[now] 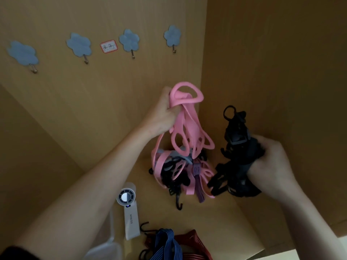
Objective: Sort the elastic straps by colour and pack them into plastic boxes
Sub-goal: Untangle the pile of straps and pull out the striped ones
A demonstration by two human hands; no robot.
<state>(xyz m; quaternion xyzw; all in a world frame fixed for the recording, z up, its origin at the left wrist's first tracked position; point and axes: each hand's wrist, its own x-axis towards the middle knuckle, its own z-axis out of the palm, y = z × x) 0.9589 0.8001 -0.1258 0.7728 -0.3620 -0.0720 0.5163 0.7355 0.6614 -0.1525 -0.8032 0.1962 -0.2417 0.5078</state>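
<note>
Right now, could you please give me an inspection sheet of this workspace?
Surface: wooden shelf floor, dimly lit.
Job's things: pink straps lifted up; black straps bunched; mixed pile of pink, grey, purple and black straps lying below the hands; blue striped hook cords and red cords at the near edge; clear plastic box at the near left, partly out of frame.
Clutter: white handheld fan lying left of the pile.
Grippers: left hand grips the pink straps; right hand grips the black straps.
Cables: nothing seen.
Surroundings: four flower-shaped wall hooks and a red-bordered label on the back panel.
</note>
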